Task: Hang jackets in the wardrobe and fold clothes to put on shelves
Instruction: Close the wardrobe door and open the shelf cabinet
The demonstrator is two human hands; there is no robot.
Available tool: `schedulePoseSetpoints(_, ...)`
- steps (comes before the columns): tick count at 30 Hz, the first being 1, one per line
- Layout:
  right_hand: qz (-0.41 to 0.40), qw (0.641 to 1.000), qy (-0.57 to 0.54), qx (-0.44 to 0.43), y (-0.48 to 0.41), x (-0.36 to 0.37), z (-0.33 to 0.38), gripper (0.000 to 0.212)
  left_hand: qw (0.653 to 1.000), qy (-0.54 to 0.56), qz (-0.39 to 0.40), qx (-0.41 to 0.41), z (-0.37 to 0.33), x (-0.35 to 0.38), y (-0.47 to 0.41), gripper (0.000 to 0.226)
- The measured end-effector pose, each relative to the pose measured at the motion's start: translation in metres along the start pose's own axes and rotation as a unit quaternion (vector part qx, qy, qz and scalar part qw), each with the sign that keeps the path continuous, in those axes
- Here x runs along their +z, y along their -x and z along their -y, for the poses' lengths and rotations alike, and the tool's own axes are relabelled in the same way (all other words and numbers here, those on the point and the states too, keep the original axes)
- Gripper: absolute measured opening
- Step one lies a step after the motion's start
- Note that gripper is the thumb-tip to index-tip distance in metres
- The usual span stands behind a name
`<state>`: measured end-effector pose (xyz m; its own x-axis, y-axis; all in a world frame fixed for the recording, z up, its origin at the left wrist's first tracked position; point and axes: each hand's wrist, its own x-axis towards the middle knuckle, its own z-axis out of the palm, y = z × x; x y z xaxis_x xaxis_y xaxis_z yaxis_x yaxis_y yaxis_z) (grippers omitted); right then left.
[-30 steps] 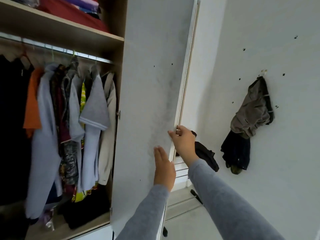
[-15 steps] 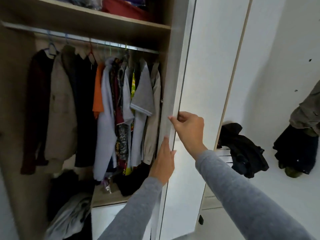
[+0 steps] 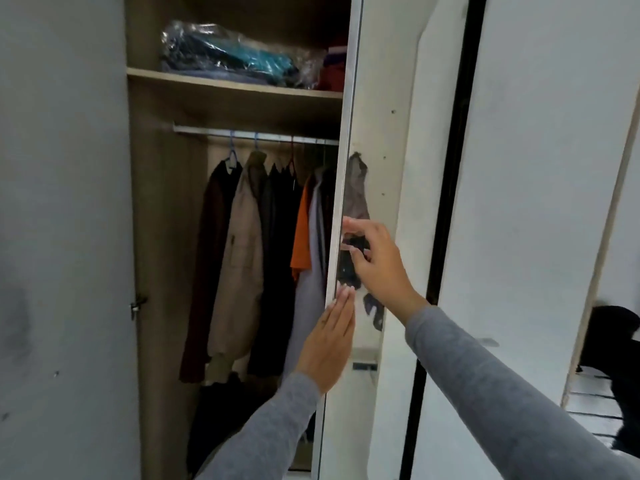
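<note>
The wardrobe's right door [image 3: 381,133] is swung almost closed, its glossy face reflecting clothes. My left hand [image 3: 329,341] lies flat with straight fingers against the door's edge. My right hand [image 3: 377,265] is just above it, its loosely curled thumb and fingertips touching the door's front beside that edge. Behind the gap, a brown jacket [image 3: 207,265], a beige jacket [image 3: 239,271], dark garments and an orange top [image 3: 301,237] hang from the rail [image 3: 259,135]. Folded clothes in a plastic bag [image 3: 239,57] lie on the shelf [image 3: 235,85] above.
The wardrobe's left door [image 3: 62,237] stands open toward me and fills the left of the view. A dark garment [image 3: 616,341] hangs at the far right over white slats. Dark clothes are piled on the wardrobe floor [image 3: 221,410].
The right door has swung further closed, hiding most of the hanging clothes. My right hand has loosened from gripping the door's edge, and my view has turned left.
</note>
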<state>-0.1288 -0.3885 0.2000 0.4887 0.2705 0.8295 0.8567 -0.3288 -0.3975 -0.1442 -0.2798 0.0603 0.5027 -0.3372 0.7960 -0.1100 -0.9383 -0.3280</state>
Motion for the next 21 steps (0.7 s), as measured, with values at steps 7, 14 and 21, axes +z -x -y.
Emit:
schedulePoseSetpoints(7, -0.002, 0.990, 0.134, -0.037, -0.069, 0.059, -0.048, 0.051, 0.999, 0.029, 0.010, -0.031, 0.075, 0.058, -0.033, 0.068)
schedulePoseSetpoints(14, -0.045, 0.978, 0.197, -0.041, -0.104, 0.081, -0.117, 0.053, 0.989, 0.090, -0.080, -0.085, 0.114, 0.094, -0.080, 0.060)
schedulePoseSetpoints(21, -0.107, 0.964, 0.237, -0.058, -0.131, 0.094, -0.167, 0.049, 0.983, 0.101, -0.077, -0.131, 0.154, 0.127, -0.142, 0.056)
